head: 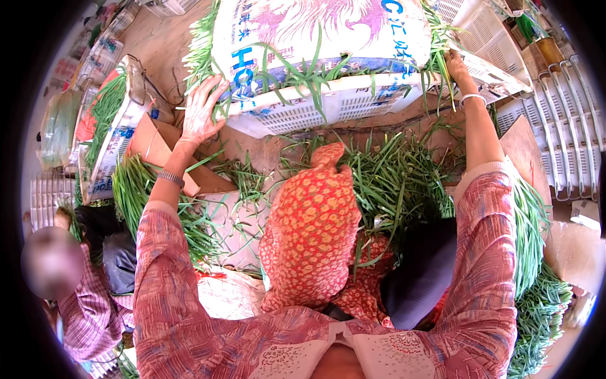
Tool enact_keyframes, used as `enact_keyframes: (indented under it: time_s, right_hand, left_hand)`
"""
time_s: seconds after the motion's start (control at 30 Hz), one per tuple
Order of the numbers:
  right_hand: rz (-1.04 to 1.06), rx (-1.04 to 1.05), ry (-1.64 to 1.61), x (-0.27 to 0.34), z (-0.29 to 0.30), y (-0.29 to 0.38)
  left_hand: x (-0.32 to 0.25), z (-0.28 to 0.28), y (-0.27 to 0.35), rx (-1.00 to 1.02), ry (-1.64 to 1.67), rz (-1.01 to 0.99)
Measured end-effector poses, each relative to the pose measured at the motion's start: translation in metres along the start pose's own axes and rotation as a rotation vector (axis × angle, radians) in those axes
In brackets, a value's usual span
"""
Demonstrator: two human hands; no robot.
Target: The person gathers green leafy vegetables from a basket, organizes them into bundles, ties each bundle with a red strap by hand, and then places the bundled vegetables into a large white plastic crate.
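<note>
A white plastic crate [303, 111] with green leafy stalks, likely garlic chives [201, 52], is in front of me at the top of the head view. Over the stalks lies a printed white woven sack [322, 35], with blades poking out around it. My left hand [203, 109] rests on the crate's near left corner and the sack's edge, fingers spread. At the right end of the crate, my right hand [457, 66] has its fingers curled at the rim beside the stalks; what they grip is partly hidden. A red floral cloth [312, 227] covers my leg.
Loose green blades [397, 184] litter the floor below the crate. Cardboard [158, 151] and a filled crate [111, 137] stand left, near a seated person [94, 303]. Bundled stalks [525, 227] and stacked white crates [554, 128] are at the right.
</note>
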State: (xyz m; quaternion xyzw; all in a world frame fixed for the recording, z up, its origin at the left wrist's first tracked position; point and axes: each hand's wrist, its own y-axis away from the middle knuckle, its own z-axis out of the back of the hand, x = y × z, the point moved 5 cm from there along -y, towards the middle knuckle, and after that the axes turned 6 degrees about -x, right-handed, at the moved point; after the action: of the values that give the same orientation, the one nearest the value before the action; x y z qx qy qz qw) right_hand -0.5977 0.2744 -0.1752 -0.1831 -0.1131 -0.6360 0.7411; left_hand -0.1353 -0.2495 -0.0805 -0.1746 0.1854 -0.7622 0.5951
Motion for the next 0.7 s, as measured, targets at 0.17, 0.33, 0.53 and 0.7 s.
enact_keyframes:
  time_s: [0.17,0.33,0.53,0.7]
  right_hand:
    - [-0.078,-0.105,-0.084,0.007,0.002,0.087]
    - [-0.107,-0.249,-0.166,0.026,0.011,0.233]
    - [-0.290,-0.369,-0.382,0.069,0.038,0.300]
    - [-0.354,-0.384,-0.351,0.079,0.036,0.291]
  left_hand:
    - [0.030,0.000,0.012,0.073,-0.052,0.061]
    - [0.057,-0.004,0.016,0.041,-0.074,0.230]
    - [0.070,-0.007,0.024,0.042,-0.122,0.317]
    - [0.125,0.014,0.056,-0.439,0.543,0.971]
